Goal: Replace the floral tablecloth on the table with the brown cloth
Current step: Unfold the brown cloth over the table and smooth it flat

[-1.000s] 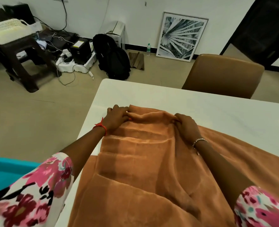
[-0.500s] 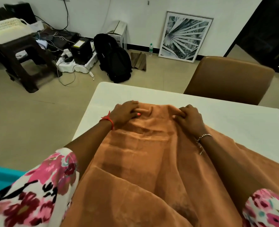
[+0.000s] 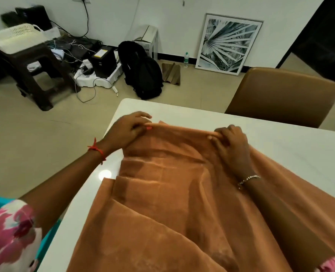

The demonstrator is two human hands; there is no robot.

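brown cloth (image 3: 182, 203), folded in layers, lies on the white table (image 3: 280, 146); left hand (image 3: 127, 132) at 11 o'clock and right hand (image 3: 231, 146) at 1 o'clock each pinch its far hem. risk: an uneven pull may slide it off the 9 o'clock edge

The left hand (image 3: 126, 130) is sliding out toward the left of the frame, nearer the left edge of the table (image 3: 280, 146), and the right hand (image 3: 232, 146) is drawing slightly right, so the gap between them is widening. Both are now pinching the far hem of the brown cloth (image 3: 172, 193) instead of pressing on a rumpled bunch. The hem is stretching into a straight, taut band at mid-frame. Below the left wrist the cloth's side is pulling back, baring white tabletop.
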